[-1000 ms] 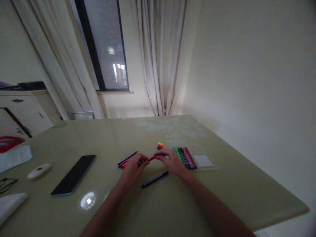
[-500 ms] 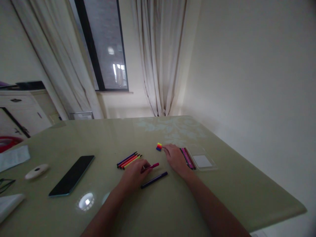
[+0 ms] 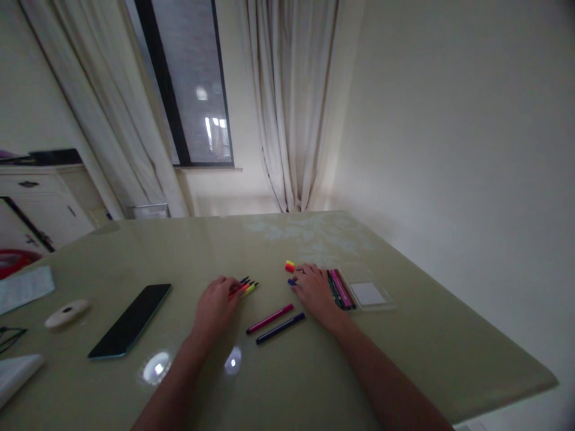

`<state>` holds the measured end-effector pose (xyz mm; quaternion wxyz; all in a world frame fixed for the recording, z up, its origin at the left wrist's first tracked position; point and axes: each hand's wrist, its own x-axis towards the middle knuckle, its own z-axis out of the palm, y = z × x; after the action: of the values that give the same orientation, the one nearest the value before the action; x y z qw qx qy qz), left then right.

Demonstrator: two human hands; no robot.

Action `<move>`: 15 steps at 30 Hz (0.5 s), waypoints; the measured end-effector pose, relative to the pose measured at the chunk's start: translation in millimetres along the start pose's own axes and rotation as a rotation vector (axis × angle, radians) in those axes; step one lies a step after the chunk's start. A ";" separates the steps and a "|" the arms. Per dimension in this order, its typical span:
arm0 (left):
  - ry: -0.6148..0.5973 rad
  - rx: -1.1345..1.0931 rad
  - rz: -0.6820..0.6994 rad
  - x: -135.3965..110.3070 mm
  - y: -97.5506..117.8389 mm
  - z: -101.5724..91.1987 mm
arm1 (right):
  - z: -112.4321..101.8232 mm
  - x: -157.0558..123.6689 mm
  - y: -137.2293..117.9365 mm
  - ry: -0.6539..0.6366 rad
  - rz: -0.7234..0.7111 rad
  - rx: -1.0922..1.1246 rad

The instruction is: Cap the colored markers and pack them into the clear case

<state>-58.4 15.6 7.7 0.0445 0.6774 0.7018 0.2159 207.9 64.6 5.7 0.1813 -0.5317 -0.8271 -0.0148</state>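
My left hand is closed over the left part of a row of uncapped felt-tip pens, fingers curled round their barrels; exactly which pen is gripped is hidden. My right hand rests lower right of a yellow and red pair of pen caps, thumb and forefinger closed on a blue cap. Between my hands lie a magenta pen and a dark blue pen, roughly parallel and apart. Just right of my right hand, several dark and pink pens sit in a clear plastic case.
A phone lies left of my left forearm. Farther left are a white oval mouse-like object, a black cable, a white device and a paper sheet. The glossy table has its right edge along the wall.
My left hand has let go of the magenta pen, now lying beside the dark blue one, and moved left onto the row. The blue cap has separated from the yellow and red ones.
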 end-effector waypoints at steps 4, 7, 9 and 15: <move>0.021 0.154 -0.110 0.5 -12.8 -2.6 | -2.2 -0.2 -3.4 -0.031 0.010 -0.002; -0.023 0.150 -0.151 0.2 -16.9 -2.8 | -3.0 0.0 -6.3 -0.028 -0.002 0.034; -0.038 0.088 -0.138 0.9 -19.8 -2.1 | -3.1 -0.1 -8.1 -0.004 -0.006 0.102; 0.075 -0.148 -0.045 4.4 -15.0 4.3 | -0.9 -0.1 -11.4 0.106 -0.025 0.379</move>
<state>-71.2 21.1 -0.6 0.0730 0.6478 0.7002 0.2911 198.2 59.4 8.4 0.3211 -0.4761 -0.8111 0.1109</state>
